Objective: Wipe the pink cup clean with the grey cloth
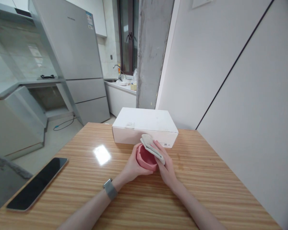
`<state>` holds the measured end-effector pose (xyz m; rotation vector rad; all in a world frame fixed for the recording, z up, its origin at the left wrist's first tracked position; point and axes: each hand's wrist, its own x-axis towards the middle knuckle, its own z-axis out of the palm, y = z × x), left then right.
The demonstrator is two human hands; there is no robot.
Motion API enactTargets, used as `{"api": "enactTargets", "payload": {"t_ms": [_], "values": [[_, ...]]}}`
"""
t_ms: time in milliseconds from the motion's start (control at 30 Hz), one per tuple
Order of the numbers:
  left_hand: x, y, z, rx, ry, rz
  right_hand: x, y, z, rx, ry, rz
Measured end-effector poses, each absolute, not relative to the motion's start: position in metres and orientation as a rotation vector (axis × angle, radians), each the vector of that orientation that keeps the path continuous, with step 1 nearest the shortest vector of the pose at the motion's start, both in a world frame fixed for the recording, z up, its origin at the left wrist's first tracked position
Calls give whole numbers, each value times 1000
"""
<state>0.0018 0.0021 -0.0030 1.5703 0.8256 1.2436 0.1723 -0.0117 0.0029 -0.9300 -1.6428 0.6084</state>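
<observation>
A small pink bowl (146, 158) stands on the wooden table (206, 179), just in front of a white box. My left hand (132, 167) wraps around the bowl's left side and holds it. My right hand (166, 166) is closed on a folded pale cloth (150, 146) and presses it against the bowl's right rim. A grey watch (109, 188) sits on my left wrist.
A flat white box (144, 123) lies behind the bowl at the table's far edge. A black phone (37, 183) lies near the table's left edge. A white wall runs along the right side. A fridge (74, 57) and kitchen counters stand beyond the table.
</observation>
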Motion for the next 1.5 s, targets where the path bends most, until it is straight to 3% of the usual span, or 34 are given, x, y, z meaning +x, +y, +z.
{"api": "enactTargets", "payload": {"t_ms": [200, 467, 800, 1000, 1300, 1500], "values": [[7, -3, -4, 1646, 911, 1390, 171, -14, 0, -1037, -1712, 574], [4, -4, -2, 1700, 965, 1417, 174, -15, 5, -973, -2077, 129], [7, -2, -3, 1634, 887, 1502, 167, -18, 15, -1042, -2240, -38], [6, -8, -2, 1666, 941, 1533, 155, -25, 21, -1071, -2217, -194], [17, -15, 0, 1470, 851, 1571, 139, -37, 12, -947, -1808, -123], [11, -18, 9, 1031, 604, 1310, 140, -28, 11, -758, -1807, -262]]}}
